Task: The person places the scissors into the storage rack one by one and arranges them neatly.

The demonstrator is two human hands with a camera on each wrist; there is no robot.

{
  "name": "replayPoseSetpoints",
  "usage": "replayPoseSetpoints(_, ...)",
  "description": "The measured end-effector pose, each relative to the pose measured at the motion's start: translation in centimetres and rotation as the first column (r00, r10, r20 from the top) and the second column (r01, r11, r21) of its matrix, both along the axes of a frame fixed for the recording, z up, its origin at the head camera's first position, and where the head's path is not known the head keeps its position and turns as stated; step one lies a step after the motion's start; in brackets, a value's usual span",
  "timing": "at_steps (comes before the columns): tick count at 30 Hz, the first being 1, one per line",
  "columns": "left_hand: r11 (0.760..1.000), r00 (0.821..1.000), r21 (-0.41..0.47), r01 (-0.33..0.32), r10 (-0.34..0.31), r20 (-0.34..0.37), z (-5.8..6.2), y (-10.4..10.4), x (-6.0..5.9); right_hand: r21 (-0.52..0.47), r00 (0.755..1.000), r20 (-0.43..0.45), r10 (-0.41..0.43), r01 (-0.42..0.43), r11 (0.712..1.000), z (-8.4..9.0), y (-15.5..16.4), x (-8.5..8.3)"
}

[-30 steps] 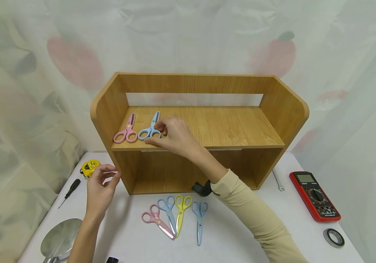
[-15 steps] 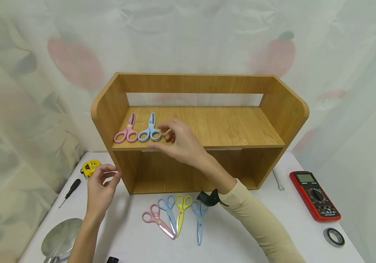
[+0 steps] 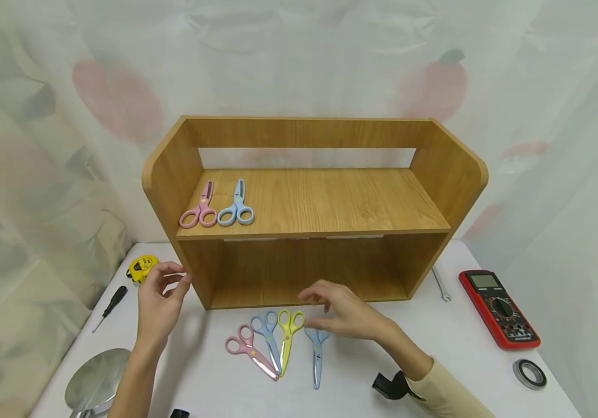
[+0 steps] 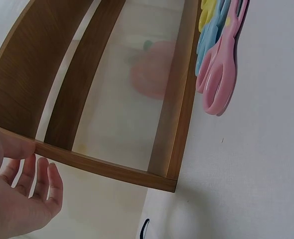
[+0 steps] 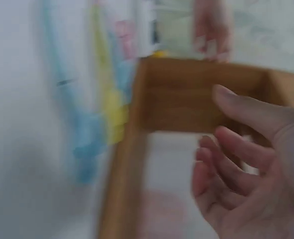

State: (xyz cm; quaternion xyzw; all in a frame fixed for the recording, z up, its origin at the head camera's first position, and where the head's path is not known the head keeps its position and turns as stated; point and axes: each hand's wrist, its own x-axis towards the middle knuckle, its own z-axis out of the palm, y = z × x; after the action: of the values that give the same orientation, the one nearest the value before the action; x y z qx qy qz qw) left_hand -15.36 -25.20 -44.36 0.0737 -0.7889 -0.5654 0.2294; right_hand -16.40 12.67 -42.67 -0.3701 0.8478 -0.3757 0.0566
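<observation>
My right hand (image 3: 348, 310) holds nothing; its fingers curve loosely above the table, overlapping the handles of a light blue pair of scissors (image 3: 317, 355) in the head view. Left of it lie yellow scissors (image 3: 286, 342), blue scissors (image 3: 270, 342) and pink scissors (image 3: 254, 352), their blade tips close together. On the upper board of a wooden shelf (image 3: 341, 200), pink scissors (image 3: 204, 203) and blue scissors (image 3: 238, 202) lie side by side, blades pointing back. My left hand (image 4: 22, 199) has its fingertips at the shelf's left side panel (image 4: 107, 172), fingers loosely bent.
Left of the shelf are a yellow tape measure (image 3: 143, 266), a screwdriver (image 3: 111, 306) and a round metal pan-like thing (image 3: 95, 380). On the right lie a wrench (image 3: 441, 285), a red multimeter (image 3: 500, 310) and a ring-shaped bearing (image 3: 529, 374). A curtain hangs behind.
My right hand has let go of the blue scissors on the upper board, then moved down and right to above the table scissors. My left hand has stayed at the side panel.
</observation>
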Motion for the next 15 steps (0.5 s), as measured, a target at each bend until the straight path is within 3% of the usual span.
replayPoseSetpoints(3, 1.000, 1.000, 0.002, -0.005, 0.005, 0.000, -0.1, 0.0, 0.0, 0.129, 0.994, 0.105, -0.006, -0.008, 0.992, -3.0, 1.6, -0.3)
replayPoseSetpoints(6, 1.000, 1.000, 0.002, -0.009, 0.009, 0.002, -0.1, -0.1, 0.0, 0.185, 0.991, 0.137, -0.007, -0.018, 0.983, -5.3, 2.6, -0.7)
replayPoseSetpoints(10, 1.000, 1.000, 0.000, -0.010, 0.010, 0.014, -0.2, -0.1, 0.0, 0.161, 0.989, 0.146, 0.007, -0.031, 0.987, -7.4, 3.5, -1.2)
replayPoseSetpoints(15, 1.000, 1.000, 0.000, -0.008, 0.008, 0.018, -0.1, 0.0, 0.0, 0.132, 0.983, 0.183, 0.021, -0.046, 0.990, -8.3, 4.2, -1.5)
